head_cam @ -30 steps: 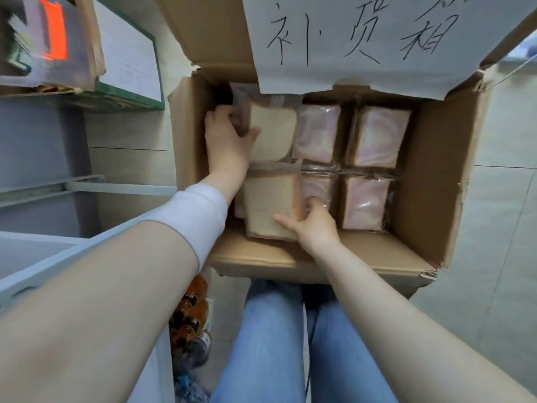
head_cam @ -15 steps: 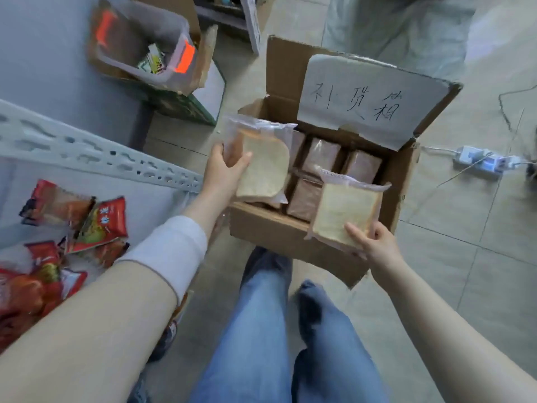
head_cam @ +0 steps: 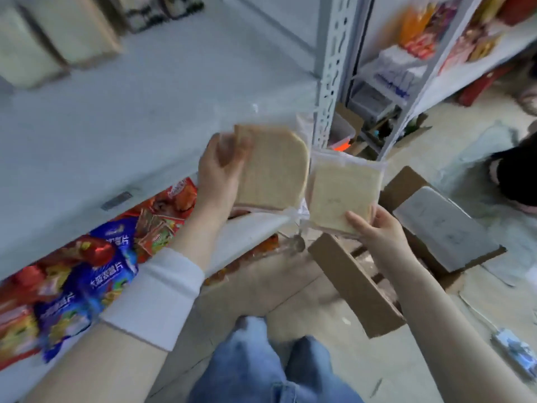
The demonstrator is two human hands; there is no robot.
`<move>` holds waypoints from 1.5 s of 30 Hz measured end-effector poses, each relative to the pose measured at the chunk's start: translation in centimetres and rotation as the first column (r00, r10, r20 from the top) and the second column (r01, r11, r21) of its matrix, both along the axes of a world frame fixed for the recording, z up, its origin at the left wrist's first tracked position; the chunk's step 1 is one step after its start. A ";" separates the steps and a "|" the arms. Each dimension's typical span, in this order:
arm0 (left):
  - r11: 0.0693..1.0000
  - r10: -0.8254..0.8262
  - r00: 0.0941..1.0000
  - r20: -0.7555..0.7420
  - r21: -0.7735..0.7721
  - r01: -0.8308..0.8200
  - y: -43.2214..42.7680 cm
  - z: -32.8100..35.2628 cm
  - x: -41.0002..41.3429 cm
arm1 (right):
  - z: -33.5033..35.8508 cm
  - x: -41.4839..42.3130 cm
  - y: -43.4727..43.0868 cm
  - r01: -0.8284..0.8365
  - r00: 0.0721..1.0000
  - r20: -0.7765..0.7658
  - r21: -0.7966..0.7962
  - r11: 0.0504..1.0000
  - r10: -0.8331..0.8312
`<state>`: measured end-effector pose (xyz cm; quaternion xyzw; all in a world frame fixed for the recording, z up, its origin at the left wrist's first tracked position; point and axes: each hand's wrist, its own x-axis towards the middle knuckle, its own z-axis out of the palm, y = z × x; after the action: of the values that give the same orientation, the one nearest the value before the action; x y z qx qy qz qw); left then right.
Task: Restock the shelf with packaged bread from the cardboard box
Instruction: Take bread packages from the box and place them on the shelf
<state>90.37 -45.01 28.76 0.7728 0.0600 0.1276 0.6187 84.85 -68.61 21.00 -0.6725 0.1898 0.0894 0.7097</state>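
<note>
My left hand (head_cam: 220, 175) grips a clear-wrapped packet of sliced bread (head_cam: 276, 167) by its left edge, held up in front of the grey shelf board (head_cam: 130, 112). My right hand (head_cam: 377, 228) pinches a second bread packet (head_cam: 340, 193) by its lower right corner, just right of the first. Both packets are in the air, side by side. The open cardboard box (head_cam: 357, 283) sits on the floor below my right arm, its flap carrying a white paper sheet (head_cam: 444, 225). Two bread packets (head_cam: 43, 39) stand blurred at the far left of the shelf.
A lower shelf holds several red and blue snack bags (head_cam: 96, 274). A perforated white upright post (head_cam: 331, 68) stands behind the bread. Another rack with colourful goods (head_cam: 421, 39) is at the right. My jeans-clad legs (head_cam: 261, 367) are below, over a tiled floor.
Both hands lifted a bread packet each out of the box and carried them up and left toward the shelf. My view swung from the box to the shelf.
</note>
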 end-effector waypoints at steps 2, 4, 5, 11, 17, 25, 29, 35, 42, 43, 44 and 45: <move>0.998 0.063 0.995 0.081 -0.008 -0.062 3.6 2.9 0.0 | 3.6 2.2 3.1 -0.100 0.991 0.094 -0.006 0.995 0.100; 0.991 0.131 0.982 0.137 -0.039 -0.127 7.9 5.0 0.0 | 6.9 4.3 6.6 -0.202 0.963 0.175 -0.021 0.979 0.203; 0.984 0.177 0.973 0.151 -0.055 -0.171 10.1 5.7 0.0 | 8.2 5.3 8.4 -0.250 0.946 0.208 -0.014 0.968 0.247; 0.884 0.464 0.877 0.122 -0.120 -0.451 23.4 6.6 1.9 | 11.6 11.6 20.9 -0.399 0.882 0.263 -0.021 0.917 0.390; 0.816 0.575 0.805 0.142 -0.035 -0.577 31.3 5.3 7.3 | 11.5 18.5 30.9 -0.377 0.877 0.285 -0.094 0.922 0.388; 0.750 0.653 0.728 0.207 -0.048 -0.659 36.7 4.8 16.8 | 12.8 30.9 39.7 -0.440 0.802 0.349 -0.203 0.875 0.484; 0.625 0.731 0.620 0.287 0.083 -0.776 37.5 3.7 19.7 | 10.7 33.9 41.0 -0.397 0.756 0.350 -0.426 0.813 0.553; 0.504 0.758 0.546 0.356 0.212 -0.837 37.6 3.1 21.9 | 9.8 35.9 41.6 -0.283 0.695 0.477 -0.508 0.814 0.539; 0.493 0.773 0.532 0.345 0.202 -0.846 36.3 2.3 22.0 | 9.1 35.6 41.6 -0.260 0.704 0.413 -0.606 0.752 0.577; 0.508 0.766 0.544 0.341 0.197 -0.838 36.1 2.3 21.7 | 9.2 35.3 41.6 -0.261 0.705 0.401 -0.621 0.739 0.586; 0.525 0.759 0.560 0.333 0.196 -0.828 35.9 2.4 21.4 | 9.3 35.1 41.7 -0.261 0.704 0.388 -0.638 0.725 0.595; 0.538 0.752 0.573 0.326 0.199 -0.819 35.7 2.5 21.0 | 9.4 34.7 41.9 -0.260 0.707 0.373 -0.653 0.712 0.601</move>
<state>111.40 -9.31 31.28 0.7362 0.3171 0.4781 0.3589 119.59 -26.75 30.42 -0.8685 -0.1810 0.0001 0.4615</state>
